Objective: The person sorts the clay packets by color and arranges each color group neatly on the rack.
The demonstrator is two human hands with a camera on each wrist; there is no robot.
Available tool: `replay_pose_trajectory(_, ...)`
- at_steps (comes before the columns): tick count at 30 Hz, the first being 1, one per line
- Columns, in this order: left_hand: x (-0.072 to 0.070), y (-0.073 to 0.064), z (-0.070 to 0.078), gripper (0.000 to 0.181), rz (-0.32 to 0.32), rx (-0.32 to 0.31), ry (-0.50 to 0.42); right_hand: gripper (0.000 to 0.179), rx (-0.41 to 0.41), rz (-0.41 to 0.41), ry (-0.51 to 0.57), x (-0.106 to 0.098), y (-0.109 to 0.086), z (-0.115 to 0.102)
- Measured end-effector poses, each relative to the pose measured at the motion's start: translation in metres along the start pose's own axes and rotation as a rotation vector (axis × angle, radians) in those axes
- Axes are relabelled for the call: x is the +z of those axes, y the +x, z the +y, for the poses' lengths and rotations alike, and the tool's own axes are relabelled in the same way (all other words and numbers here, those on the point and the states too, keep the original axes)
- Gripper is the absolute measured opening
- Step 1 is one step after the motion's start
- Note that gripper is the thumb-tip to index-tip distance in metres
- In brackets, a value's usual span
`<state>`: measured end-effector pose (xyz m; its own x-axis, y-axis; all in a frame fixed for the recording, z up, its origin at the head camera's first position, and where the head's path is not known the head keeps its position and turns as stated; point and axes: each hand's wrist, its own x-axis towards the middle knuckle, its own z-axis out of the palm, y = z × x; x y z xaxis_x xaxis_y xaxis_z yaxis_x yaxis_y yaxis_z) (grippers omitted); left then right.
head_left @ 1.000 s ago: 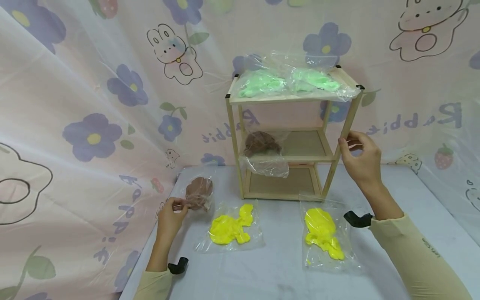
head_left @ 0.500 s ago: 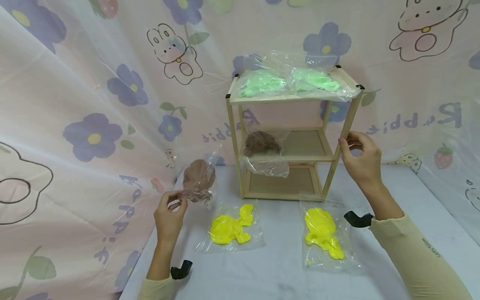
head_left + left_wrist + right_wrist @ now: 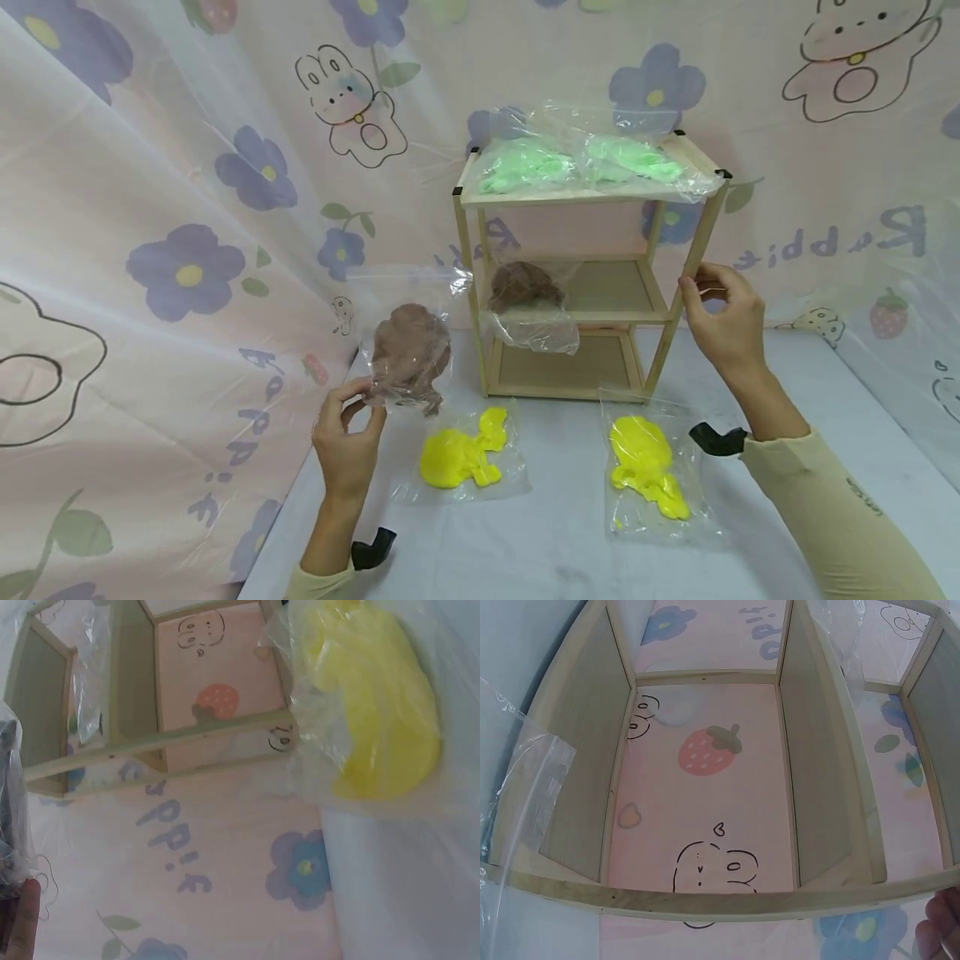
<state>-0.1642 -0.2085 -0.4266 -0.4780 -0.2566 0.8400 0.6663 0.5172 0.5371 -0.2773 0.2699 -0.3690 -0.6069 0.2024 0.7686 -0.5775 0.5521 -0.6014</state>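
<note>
Pinched at its lower left corner, a clear bag of brown clay (image 3: 411, 346) hangs above the table in my left hand (image 3: 348, 437). It is left of the wooden shelf rack (image 3: 576, 317). At the left wrist view's edge, only part of that bag and a finger (image 3: 24, 922) show. My right hand (image 3: 726, 321) grips the rack's front right post between thumb and fingers at middle-shelf height. A second bag of brown clay (image 3: 525, 287) lies on the middle shelf's left side, its clear end drooping over the front edge.
Two bags of green clay (image 3: 525, 167) lie on the top shelf. On the white table (image 3: 555, 542), a bag of yellow clay (image 3: 457, 457) lies left of centre and another yellow bag (image 3: 648, 467) lies to the right. A patterned curtain (image 3: 187, 375) hangs behind and at the left.
My left hand has lifted the bag of brown clay off the table, raising it and shifting it slightly right toward the rack. The right hand stays on the post.
</note>
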Motion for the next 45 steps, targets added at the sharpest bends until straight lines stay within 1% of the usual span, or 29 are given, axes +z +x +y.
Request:
replay_pose_trajectory(2,0.003,-0.002,-0.002,0.040,-0.023,0.019,-0.005,0.021,0.001,0.000,0.002,0.000,0.000,0.000)
replay_pose_trajectory(4,0.007,-0.003,-0.002,0.041,-0.050,0.028,-0.016,0.021,0.000,-0.002,0.004,0.000,0.000,0.000)
replay_pose_trajectory(7,0.012,-0.007,-0.010,0.045,-0.094,0.039,-0.018,0.021,0.000,-0.005,0.008,0.000,-0.001,0.000)
replay_pose_trajectory(8,0.013,-0.007,-0.009,0.045,-0.107,0.043,-0.023,0.021,0.000,-0.007,0.007,0.000,-0.001,0.000)
replay_pose_trajectory(13,0.023,-0.005,-0.002,0.044,-0.166,0.051,-0.051,0.022,0.002,-0.016,0.004,-0.001,-0.001,-0.002)
replay_pose_trajectory(19,0.037,-0.002,0.009,0.041,-0.239,0.009,-0.073,0.022,0.001,-0.017,-0.001,-0.003,-0.001,-0.002)
replay_pose_trajectory(22,0.046,-0.001,0.015,0.039,-0.267,-0.001,-0.076,0.023,-0.001,-0.020,-0.002,-0.003,-0.001,-0.001)
replay_pose_trajectory(28,0.066,0.003,0.028,0.036,-0.294,0.003,-0.098,0.023,0.000,-0.024,0.003,-0.003,-0.001,0.001)
replay_pose_trajectory(37,0.098,0.016,0.049,0.030,-0.303,-0.009,-0.166,0.023,-0.004,-0.037,0.015,-0.006,0.000,-0.001)
replay_pose_trajectory(45,0.129,0.027,0.065,0.030,-0.336,0.006,-0.166,0.024,0.022,-0.056,0.013,-0.006,-0.001,-0.001)
